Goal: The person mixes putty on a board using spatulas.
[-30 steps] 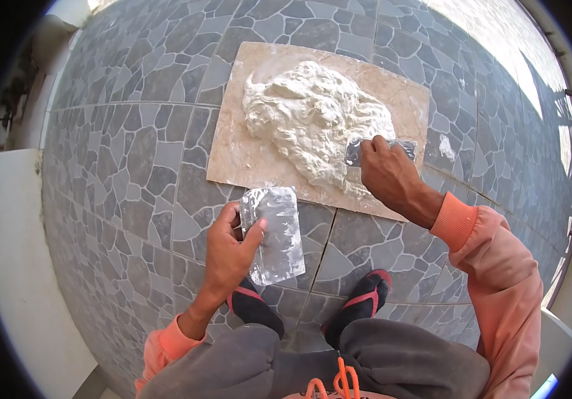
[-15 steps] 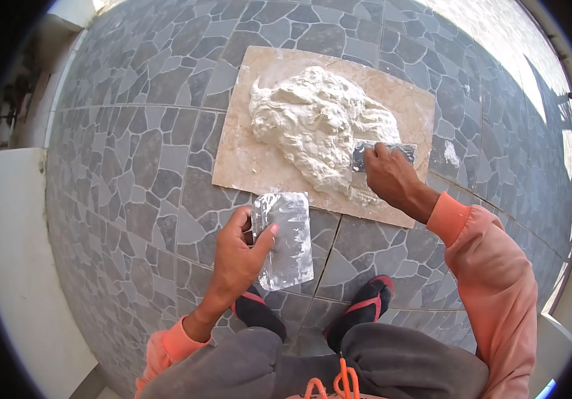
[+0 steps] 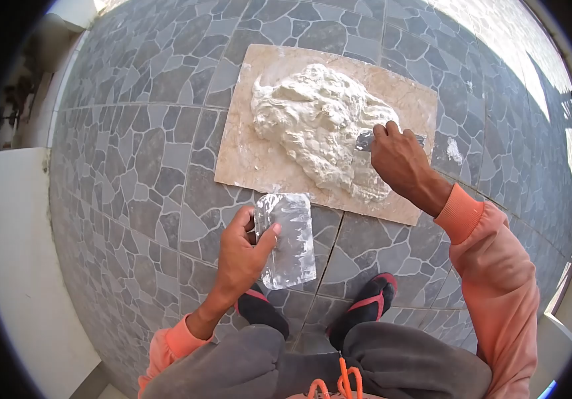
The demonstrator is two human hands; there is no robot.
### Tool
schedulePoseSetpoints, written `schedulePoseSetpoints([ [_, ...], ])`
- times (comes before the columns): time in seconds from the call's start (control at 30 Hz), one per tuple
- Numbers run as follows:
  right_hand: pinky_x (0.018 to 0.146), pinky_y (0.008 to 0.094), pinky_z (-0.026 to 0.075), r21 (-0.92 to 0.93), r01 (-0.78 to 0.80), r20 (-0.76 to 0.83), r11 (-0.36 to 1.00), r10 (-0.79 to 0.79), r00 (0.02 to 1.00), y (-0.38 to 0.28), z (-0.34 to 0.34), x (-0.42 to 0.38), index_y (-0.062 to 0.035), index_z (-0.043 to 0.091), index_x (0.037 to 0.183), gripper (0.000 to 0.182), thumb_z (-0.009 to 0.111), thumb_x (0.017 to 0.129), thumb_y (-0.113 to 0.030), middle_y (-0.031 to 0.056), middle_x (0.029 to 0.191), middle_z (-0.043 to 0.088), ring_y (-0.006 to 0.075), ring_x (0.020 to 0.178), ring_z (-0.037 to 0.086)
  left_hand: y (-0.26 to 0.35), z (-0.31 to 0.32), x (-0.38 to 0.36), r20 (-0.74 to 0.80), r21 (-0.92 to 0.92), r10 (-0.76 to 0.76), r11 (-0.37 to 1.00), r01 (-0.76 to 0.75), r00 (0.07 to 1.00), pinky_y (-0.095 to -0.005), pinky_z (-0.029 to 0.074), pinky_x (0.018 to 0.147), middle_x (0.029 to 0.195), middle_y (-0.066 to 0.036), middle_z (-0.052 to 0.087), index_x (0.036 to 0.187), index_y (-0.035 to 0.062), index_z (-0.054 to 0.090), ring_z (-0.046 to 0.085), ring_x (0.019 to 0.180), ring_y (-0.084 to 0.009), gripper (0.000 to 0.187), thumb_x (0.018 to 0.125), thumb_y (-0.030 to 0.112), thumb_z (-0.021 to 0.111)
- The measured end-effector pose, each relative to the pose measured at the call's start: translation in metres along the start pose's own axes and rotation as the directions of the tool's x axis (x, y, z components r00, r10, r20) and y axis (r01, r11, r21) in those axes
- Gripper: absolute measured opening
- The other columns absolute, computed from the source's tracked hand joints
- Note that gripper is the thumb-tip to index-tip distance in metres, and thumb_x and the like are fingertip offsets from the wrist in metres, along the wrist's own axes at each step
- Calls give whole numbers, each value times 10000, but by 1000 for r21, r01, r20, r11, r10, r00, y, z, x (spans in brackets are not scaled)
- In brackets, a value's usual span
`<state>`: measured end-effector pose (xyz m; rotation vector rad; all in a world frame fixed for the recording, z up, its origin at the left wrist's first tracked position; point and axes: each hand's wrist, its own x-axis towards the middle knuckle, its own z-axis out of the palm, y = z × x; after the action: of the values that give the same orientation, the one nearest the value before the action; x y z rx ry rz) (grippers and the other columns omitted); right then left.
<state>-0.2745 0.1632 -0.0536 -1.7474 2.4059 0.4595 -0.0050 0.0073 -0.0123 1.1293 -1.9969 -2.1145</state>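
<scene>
My left hand (image 3: 242,251) grips a flat rectangular scraper (image 3: 291,243) by its left edge, thumb on top. White compound smears the scraper's face, and it is held above the floor, short of the board. My right hand (image 3: 400,154) is closed on a second scraper (image 3: 364,140), whose dark blade shows on both sides of the fingers. That blade is at the right edge of a thick, wet white plaster mound (image 3: 322,120). The mound lies on a beige marbled board (image 3: 236,163), lumpy at the top and smeared toward the near right.
Grey stone-patterned tiles (image 3: 126,173) cover the floor around the board. My feet in sandals (image 3: 372,302) stand just below it. A white splash (image 3: 454,151) marks the tiles on the right. A pale wall (image 3: 23,253) runs along the left.
My right hand has moved slightly up and right with its scraper, whose blade now looks more edge-on. Plaster at the mound's near right is reshaped. The left hand has barely moved.
</scene>
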Motion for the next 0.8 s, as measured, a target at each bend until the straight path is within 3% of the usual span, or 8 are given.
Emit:
schedulePoseSetpoints([
  [0.13,679,368,474,78,47,-22,996,-45,999,-17,35,-2,46,724,824,133,641,800,-55,121,960,604,250,921,554,0,2,1,18,10,-6,1000,6,1000,-226,504,729,981,-47,646,1157,-31,555,601,854,-64,250,932,34,642],
  [0.23,668,346,455,-1,57,141,998,-57,988,-20,-7,-14,38,726,818,137,638,799,-65,110,954,600,239,925,549,-2,0,-2,18,-19,-6,1000,7,1000,-230,511,742,996,-53,647,1183,-38,549,606,864,-70,275,932,28,640],
  [0.4,659,344,430,-94,39,-105,995,-49,993,-29,7,0,-34,755,823,119,658,791,-94,90,952,592,231,932,536,-4,2,0,22,-12,-15,1000,15,1000,-232,513,742,995,-54,649,1187,-40,547,608,864,-71,280,932,27,640],
  [0.5,654,347,427,-61,134,80,989,-129,988,-29,20,-10,-23,744,806,109,655,788,-83,96,949,591,231,930,534,-2,0,-1,31,15,-15,1000,14,999,-230,511,739,985,-53,653,1182,-41,550,610,862,-70,274,931,27,639],
  [0.63,660,351,437,-46,36,6,998,-36,999,-19,-9,-11,-9,748,809,115,645,787,-55,105,949,591,237,924,537,-4,-1,-5,18,-13,-28,1000,28,999,-227,510,738,984,-52,654,1180,-40,553,610,862,-68,276,931,37,645],
  [0.67,661,349,438,-65,7,-87,998,-13,996,-20,3,-7,-4,746,798,117,642,788,-58,107,945,589,237,911,536,-5,0,-4,16,-35,-24,999,25,1000,-227,510,737,985,-52,654,1179,-39,553,610,863,-67,276,931,40,647],
  [0.77,654,349,431,-50,110,-58,993,-113,992,-27,40,-3,-16,741,774,111,643,788,-67,105,938,584,233,895,532,-3,2,-4,28,17,-22,1000,21,999,-227,510,730,987,-51,654,1163,-35,558,607,860,-63,262,932,47,650],
  [0.8,655,343,425,-134,138,6,981,-139,990,-31,38,-8,-28,737,755,114,643,789,-82,95,932,585,226,894,531,-2,2,-4,27,14,-6,1000,6,1000,-225,505,713,955,-43,648,1128,-27,558,598,835,-57,236,930,57,654],
])
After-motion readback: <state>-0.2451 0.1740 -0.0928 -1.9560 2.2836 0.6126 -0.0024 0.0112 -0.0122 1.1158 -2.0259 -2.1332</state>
